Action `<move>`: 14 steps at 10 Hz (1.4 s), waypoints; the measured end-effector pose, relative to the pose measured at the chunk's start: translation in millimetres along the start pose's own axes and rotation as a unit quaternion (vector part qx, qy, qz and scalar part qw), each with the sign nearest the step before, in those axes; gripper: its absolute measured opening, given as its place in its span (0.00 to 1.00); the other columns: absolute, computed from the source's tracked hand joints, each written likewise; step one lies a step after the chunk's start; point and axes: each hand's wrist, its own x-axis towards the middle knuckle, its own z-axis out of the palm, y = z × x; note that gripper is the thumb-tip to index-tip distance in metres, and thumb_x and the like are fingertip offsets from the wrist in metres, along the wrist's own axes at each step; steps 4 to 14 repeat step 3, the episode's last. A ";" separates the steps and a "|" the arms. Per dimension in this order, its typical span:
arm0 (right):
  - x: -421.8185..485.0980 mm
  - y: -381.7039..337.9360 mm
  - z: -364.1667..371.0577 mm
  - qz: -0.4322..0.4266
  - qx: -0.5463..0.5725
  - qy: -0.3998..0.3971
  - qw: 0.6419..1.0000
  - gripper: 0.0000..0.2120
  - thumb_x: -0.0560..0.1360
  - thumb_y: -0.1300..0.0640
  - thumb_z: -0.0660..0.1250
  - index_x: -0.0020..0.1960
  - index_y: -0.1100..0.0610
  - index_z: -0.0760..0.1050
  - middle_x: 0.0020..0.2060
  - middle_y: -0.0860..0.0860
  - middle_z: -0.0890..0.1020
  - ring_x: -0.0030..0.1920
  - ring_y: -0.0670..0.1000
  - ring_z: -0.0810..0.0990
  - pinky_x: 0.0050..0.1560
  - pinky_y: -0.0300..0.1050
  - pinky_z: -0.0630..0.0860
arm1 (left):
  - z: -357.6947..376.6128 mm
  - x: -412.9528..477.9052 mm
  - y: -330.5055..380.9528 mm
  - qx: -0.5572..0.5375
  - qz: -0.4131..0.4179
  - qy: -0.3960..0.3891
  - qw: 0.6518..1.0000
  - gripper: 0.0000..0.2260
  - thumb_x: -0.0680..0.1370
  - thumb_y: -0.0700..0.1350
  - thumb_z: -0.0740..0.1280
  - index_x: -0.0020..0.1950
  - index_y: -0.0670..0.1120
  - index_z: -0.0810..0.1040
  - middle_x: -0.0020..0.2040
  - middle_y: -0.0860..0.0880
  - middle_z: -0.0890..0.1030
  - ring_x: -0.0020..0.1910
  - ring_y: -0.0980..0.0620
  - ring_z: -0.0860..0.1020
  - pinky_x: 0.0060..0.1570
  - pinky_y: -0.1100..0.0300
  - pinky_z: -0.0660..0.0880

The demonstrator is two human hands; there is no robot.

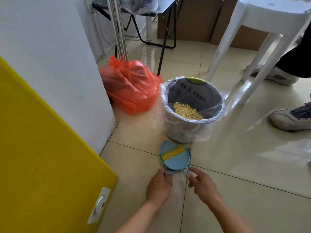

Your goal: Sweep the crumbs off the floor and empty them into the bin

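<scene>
A small blue dustpan point(164, 148) lies on the tiled floor just in front of the bin, with a blue hand brush point(176, 161) with yellow bristles resting in it. My left hand point(159, 186) grips the dustpan's handle. My right hand point(203, 184) pinches the brush's thin handle with its fingertips. The grey bin point(181, 130), lined with a clear plastic bag, stands upright beyond the dustpan. A heap of pale yellow crumbs point(186, 111) lies inside it.
An orange plastic bag point(130, 88) sits left of the bin against a white wall. A yellow panel point(42, 157) fills the left. A white plastic stool point(262, 39) and another person's shoes point(289, 117) are at the right. A black folding table point(134, 12) stands behind.
</scene>
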 end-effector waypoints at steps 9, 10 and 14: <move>-22.8 7.6 -89.0 -0.140 -0.055 0.108 0.983 0.35 0.74 0.33 0.66 0.77 0.43 0.63 0.62 0.46 0.79 0.57 0.42 0.78 0.62 0.46 0.76 | -52.8 -31.1 51.9 -0.049 0.147 0.107 0.982 0.08 0.81 0.52 0.64 0.45 0.53 0.80 0.41 0.55 0.83 0.41 0.56 0.80 0.35 0.62 0.74; -22.8 7.6 -89.0 -0.140 -0.055 0.108 0.983 0.35 0.74 0.33 0.66 0.77 0.43 0.63 0.62 0.46 0.79 0.57 0.42 0.78 0.62 0.46 0.76 | -52.8 -31.1 51.9 -0.049 0.147 0.107 0.982 0.08 0.81 0.52 0.64 0.45 0.53 0.80 0.41 0.55 0.83 0.41 0.56 0.80 0.35 0.62 0.74; -22.8 7.6 -89.0 -0.140 -0.055 0.108 0.983 0.35 0.74 0.33 0.66 0.77 0.43 0.63 0.62 0.46 0.79 0.57 0.42 0.78 0.62 0.46 0.76 | -52.8 -31.1 51.9 -0.049 0.147 0.107 0.982 0.08 0.81 0.52 0.64 0.45 0.53 0.80 0.41 0.55 0.83 0.41 0.56 0.80 0.35 0.62 0.74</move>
